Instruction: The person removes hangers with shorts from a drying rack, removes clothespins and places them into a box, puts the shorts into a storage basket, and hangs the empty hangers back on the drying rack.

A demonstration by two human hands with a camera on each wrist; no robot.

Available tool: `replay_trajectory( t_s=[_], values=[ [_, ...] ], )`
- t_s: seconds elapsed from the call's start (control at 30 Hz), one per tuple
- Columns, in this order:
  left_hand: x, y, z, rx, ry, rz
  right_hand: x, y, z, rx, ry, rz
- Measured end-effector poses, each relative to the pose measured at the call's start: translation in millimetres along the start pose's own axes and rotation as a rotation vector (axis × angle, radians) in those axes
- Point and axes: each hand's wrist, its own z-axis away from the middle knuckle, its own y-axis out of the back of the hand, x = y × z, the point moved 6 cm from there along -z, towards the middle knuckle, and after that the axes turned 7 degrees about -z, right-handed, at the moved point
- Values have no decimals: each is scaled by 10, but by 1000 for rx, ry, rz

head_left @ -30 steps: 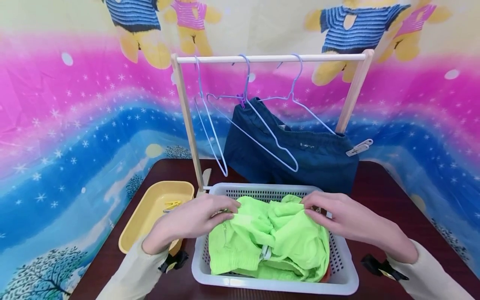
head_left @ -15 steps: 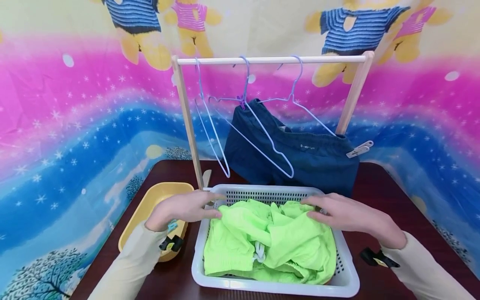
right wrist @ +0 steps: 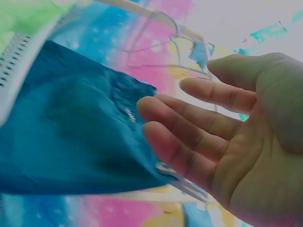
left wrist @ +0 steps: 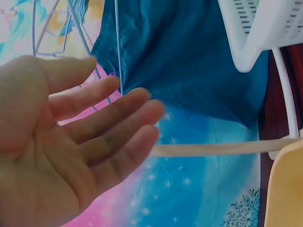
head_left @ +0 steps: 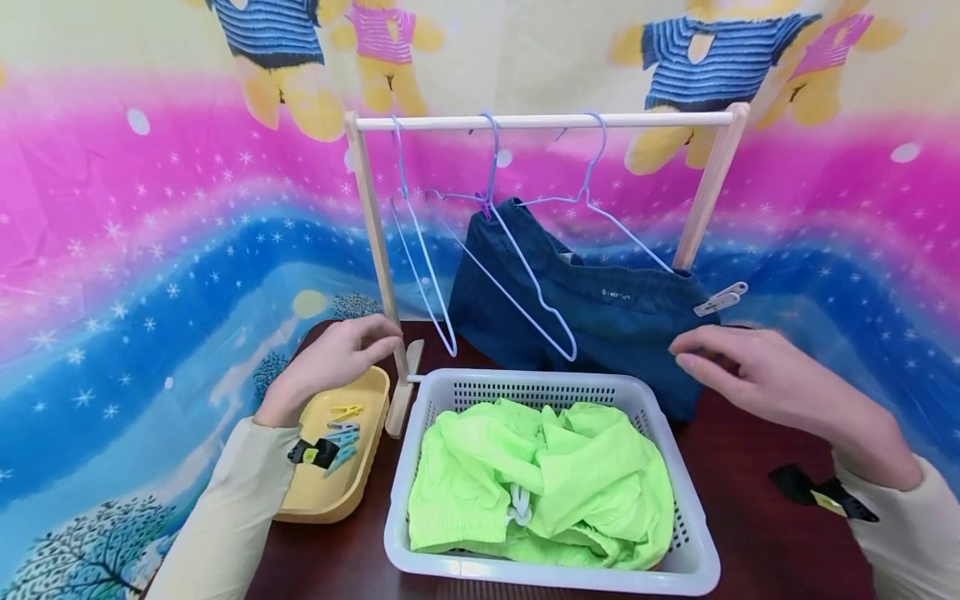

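Note:
My left hand [head_left: 330, 360] is raised over the far end of the yellow tray, beside the rack's left post. Its fingers are loosely bent and hold nothing, as the left wrist view shows. On the other side my right hand [head_left: 765, 379] hovers in front of the right end of the dark blue shorts [head_left: 592, 308], its palm empty in the right wrist view. The shorts hang from a hanger, with a white clothespin [head_left: 722, 298] at their right corner and a purple clothespin [head_left: 483, 205] at the left. Bright green shorts [head_left: 540, 483] with a white drawstring lie crumpled in the white basket [head_left: 552, 577].
A wooden rack [head_left: 540, 122] stands behind the basket. Two bare hangers, a left hanger [head_left: 424, 267] and a middle hanger [head_left: 536, 287], hang from its bar. The yellow tray [head_left: 315, 500] holds yellow and blue clothespins [head_left: 345, 437]. All stand on a dark red table [head_left: 780, 517].
Both hands have let go of the green shorts and moved up and outward, left hand toward the rack post, right hand toward the blue shorts. The middle hanger has turned slightly.

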Motion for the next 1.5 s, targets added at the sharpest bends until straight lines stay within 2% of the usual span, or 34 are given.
replay_trajectory(
  t_s=[0.13, 0.27, 0.43, 0.57, 0.73, 0.9, 1.03, 1.23, 1.43, 1.5],
  values=[
    [-97, 83, -55, 89, 67, 22, -14, 175, -2, 73, 24, 9],
    [-164, 149, -118, 197, 104, 86, -5, 331, -9, 151, 22, 39],
    [-226, 247, -180, 352, 157, 193, 153, 457, -19, 167, -133, 86],
    [-309, 282, -241, 419, 219, 261, 324, 521, 23, 190, -225, 93],
    [-408, 274, -308, 445, 263, 308, 492, 542, 101, 235, -270, 82],
    [-510, 264, -359, 503, 290, 353, 611, 457, 77, 224, -322, 36],
    [-546, 245, -410, 551, 296, 371, 697, 352, 36, 174, -364, -39],
    [-564, 193, -493, 550, 316, 409, 750, 229, 1, 114, -383, -134],
    [-588, 129, -582, 531, 322, 428, 784, 200, -22, 229, -431, -215],
    [-585, 115, -595, 525, 326, 434, 811, 187, -30, 244, -455, -244]
  ],
)
